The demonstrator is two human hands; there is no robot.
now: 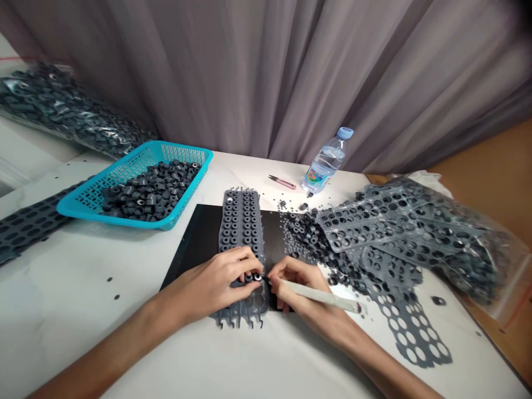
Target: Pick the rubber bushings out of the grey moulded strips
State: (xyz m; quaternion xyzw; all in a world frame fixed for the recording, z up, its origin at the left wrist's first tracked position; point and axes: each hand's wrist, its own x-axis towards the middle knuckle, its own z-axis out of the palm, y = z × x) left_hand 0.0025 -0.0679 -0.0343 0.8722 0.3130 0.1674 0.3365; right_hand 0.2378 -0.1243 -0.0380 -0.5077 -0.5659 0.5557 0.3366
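Note:
A grey moulded rubber sheet with rows of round, holed rubber parts lies lengthwise on a black mat. My left hand rests over its near half, thumb and fingers closed about a small rubber ring beside another with a pale centre. My right hand grips a pen-shaped tool with a pale, wrapped-looking handle. Its dark tip points at the sheet's right edge, close to my left fingertips; whether it touches is unclear. Vacant round holes show at the sheet's near right end.
A turquoise basket of loose rubber parts stands left, with a filled plastic bag behind. Rightward lie scattered rings and discs, punched-out sheets and a plastic bag. A water bottle and pink-handled snips sit further back.

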